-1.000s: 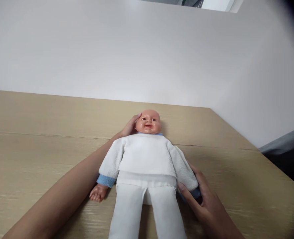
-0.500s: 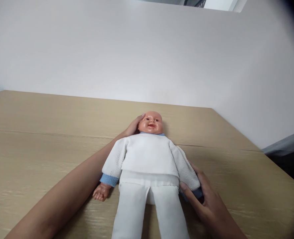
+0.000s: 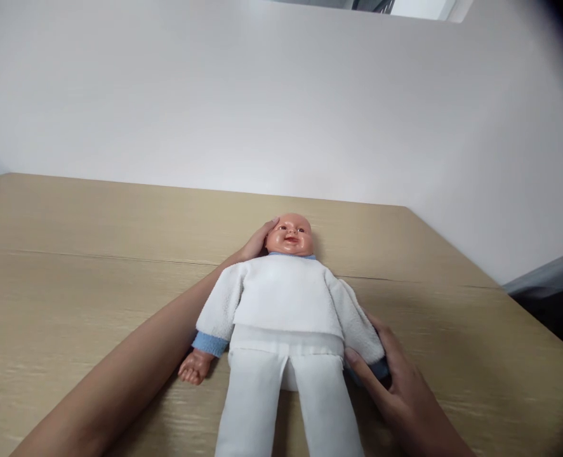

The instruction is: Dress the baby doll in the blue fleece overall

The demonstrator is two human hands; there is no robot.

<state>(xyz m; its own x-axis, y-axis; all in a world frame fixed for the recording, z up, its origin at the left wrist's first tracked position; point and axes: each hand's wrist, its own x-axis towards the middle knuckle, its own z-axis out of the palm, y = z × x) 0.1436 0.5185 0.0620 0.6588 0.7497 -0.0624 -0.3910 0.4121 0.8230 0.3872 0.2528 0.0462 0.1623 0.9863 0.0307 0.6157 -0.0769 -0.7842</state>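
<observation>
A baby doll [image 3: 288, 295] lies on its back on the table, its head at the far end. It wears a fleecy white top with blue cuffs and white trousers [image 3: 257, 400], whose lower ends run out of view. My left hand [image 3: 258, 241] cups the side of the doll's head [image 3: 294, 231]; the thumb lies on the temple and the other fingers are hidden. Around the cuff end of the doll's sleeve [image 3: 357, 317] on the right, my right hand [image 3: 395, 381] is closed, thumb towards the doll's hip. The doll's other hand [image 3: 195, 367] rests beside my left forearm.
The light wooden table [image 3: 95, 216] has a seam running across it. Behind it stands a plain pale wall [image 3: 214, 95] with an opening at the top. A dark object [image 3: 548, 311], partly cut off, is beyond the table's right edge.
</observation>
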